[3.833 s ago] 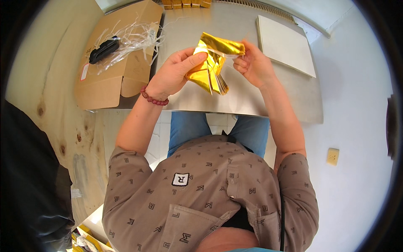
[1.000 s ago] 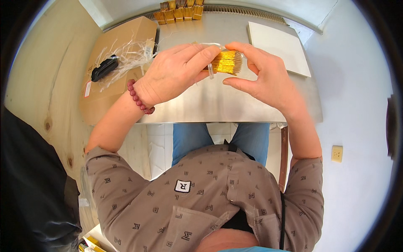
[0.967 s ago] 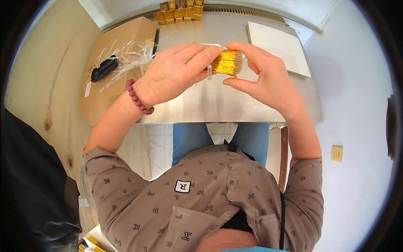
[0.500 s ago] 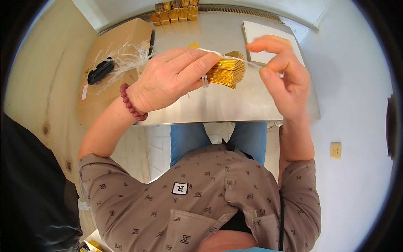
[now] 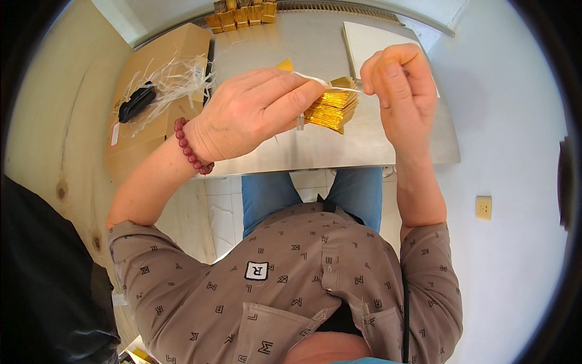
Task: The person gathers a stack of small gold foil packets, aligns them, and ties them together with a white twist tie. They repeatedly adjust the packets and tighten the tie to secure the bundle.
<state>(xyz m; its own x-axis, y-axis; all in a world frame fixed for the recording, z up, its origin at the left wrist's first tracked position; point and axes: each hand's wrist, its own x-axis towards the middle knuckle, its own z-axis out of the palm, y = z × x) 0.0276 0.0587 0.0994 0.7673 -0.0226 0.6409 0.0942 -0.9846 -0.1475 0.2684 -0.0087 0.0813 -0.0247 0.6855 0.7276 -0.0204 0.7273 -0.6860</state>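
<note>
My left hand (image 5: 257, 112) is closed round a bundle of gold foil paper (image 5: 327, 111), whose fanned, layered end sticks out past my fingertips. A thin white strip (image 5: 312, 78) runs over the top of the bundle, pressed under my left thumb and forefinger. From there it stretches to my right hand (image 5: 401, 85), where the curled fingers pinch its free end. Below my left fingers a short clear piece of strip (image 5: 301, 122) hangs beside the bundle. A yellow corner of paper (image 5: 285, 65) shows behind my left hand.
On the left of the metal table (image 5: 297, 45) lies a cardboard box (image 5: 173, 48) with loose pale strips (image 5: 176, 82) and a black object (image 5: 137, 102) on it. Several tied gold bundles (image 5: 245, 15) stand at the back. A white board (image 5: 370, 37) lies at the back right.
My right hand has turned and closed its fingers on the strip, moving slightly left. The strip looks tighter. My left hand keeps its grip on the bundle.
</note>
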